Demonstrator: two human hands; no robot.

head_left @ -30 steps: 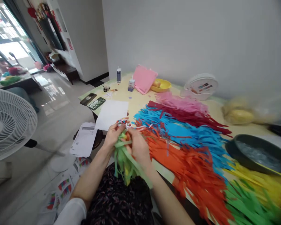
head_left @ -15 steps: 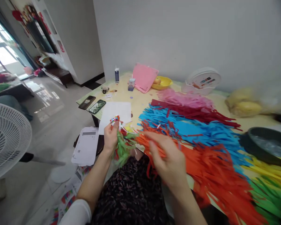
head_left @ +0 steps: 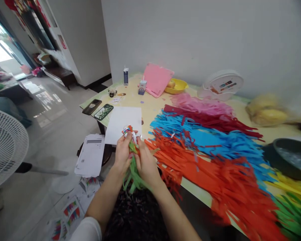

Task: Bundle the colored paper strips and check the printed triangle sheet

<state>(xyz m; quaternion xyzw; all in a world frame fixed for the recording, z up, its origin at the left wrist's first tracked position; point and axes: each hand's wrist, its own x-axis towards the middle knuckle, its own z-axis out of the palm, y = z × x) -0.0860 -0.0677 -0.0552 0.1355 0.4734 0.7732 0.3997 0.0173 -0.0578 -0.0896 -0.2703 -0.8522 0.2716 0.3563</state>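
Note:
In the middle of the head view, my left hand (head_left: pixel 122 152) is closed around the upper end of a bunch of paper tassels (head_left: pixel 134 169). Mostly green strips hang below my hands, with bits of red, white and yellow near the top. My right hand (head_left: pixel 148 163) presses against the bunch from the other side, its fingers closed on the strips. Just behind my fingertips lies a white sheet (head_left: pixel 125 117). Right of my right hand, a heap of orange fringed paper strips (head_left: pixel 190 164) spreads over the table edge.
Blue strips (head_left: pixel 208 134), dark red strips (head_left: pixel 210 120) and pink strips (head_left: pixel 203 103) lie behind the orange ones. A dark bowl (head_left: pixel 276 150) stands at right. Two phones (head_left: pixel 104 112) rest at the table's left corner. A white fan (head_left: pixel 7 150) and a paper stack (head_left: pixel 90 155) are at left.
My right hand has moved left from over the orange strips to the bunch and closed on it. My left hand still holds the bunch. The view has shifted slightly.

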